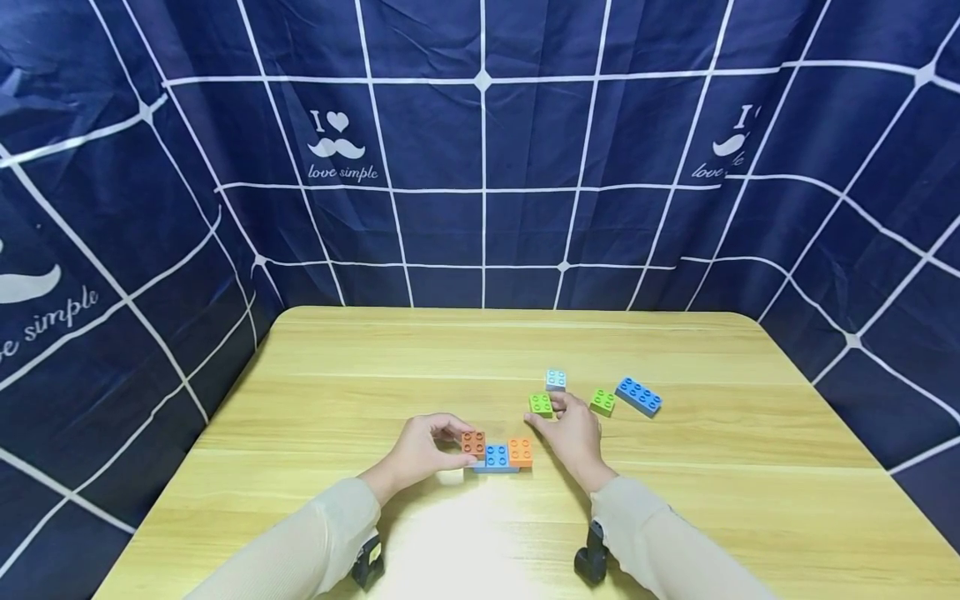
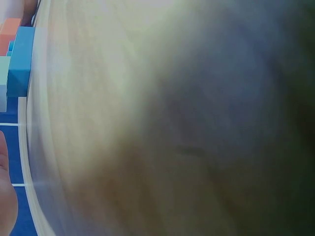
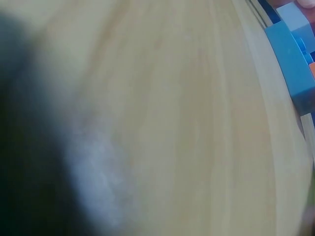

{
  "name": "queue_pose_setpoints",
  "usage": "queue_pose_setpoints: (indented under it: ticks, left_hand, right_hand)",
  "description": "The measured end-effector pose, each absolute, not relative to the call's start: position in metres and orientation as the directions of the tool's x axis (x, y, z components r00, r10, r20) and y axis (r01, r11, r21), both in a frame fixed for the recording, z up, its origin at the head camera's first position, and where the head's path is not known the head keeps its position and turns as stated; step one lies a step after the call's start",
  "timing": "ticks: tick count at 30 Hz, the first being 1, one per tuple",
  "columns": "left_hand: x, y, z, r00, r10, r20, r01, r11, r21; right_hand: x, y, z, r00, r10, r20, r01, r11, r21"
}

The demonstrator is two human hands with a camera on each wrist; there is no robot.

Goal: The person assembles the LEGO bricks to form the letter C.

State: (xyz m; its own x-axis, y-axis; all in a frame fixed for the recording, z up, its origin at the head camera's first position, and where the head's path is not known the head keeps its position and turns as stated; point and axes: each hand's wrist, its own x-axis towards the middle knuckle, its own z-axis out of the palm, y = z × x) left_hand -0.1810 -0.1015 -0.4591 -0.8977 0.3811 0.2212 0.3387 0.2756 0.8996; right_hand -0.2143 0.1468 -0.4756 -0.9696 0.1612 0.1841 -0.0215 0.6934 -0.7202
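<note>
In the head view my left hand (image 1: 420, 454) grips the left end of a small brick stack, thumb in front and fingers behind. A brown brick (image 1: 473, 442) tops that end, above a light blue brick (image 3: 297, 24). Under them lies a blue brick (image 1: 496, 456) with bare studs in the middle, and an orange brick (image 1: 520, 452) sits on its right end. My right hand (image 1: 576, 433) pinches a lime green brick (image 1: 540, 405) between thumb and fingers, behind and to the right of the stack. Both wrist views catch only part of the stack at their edges.
A pale blue brick (image 1: 556, 380) lies just behind the right hand. Farther right are a second green brick (image 1: 602, 402) and a long blue brick (image 1: 639, 396). The wooden table (image 1: 360, 358) is bounded by dark blue gridded cloth (image 1: 420, 225) at the back and sides.
</note>
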Motion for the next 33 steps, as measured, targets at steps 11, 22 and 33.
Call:
queue_pose_setpoints:
  ticks: [11,22,33]
  left_hand:
    - [-0.162,-0.098,-0.426,-0.897,0.383,0.222,0.339,0.274,0.9]
    - [-0.164,-0.099,-0.429,-0.892,0.388,0.232,0.348,0.264,0.899]
    - [-0.165,-0.099,-0.429,-0.884,0.393,0.252,0.372,0.268,0.888]
  right_hand:
    - [-0.211,0.148,-0.47,-0.975,0.156,0.155,-0.028,0.614,-0.789]
    - [-0.203,0.14,-0.451,-0.971,0.009,0.241,-0.208,0.471,-0.857]
    - [-0.191,0.125,-0.436,-0.885,-0.36,0.296,-0.432,0.392,-0.812]
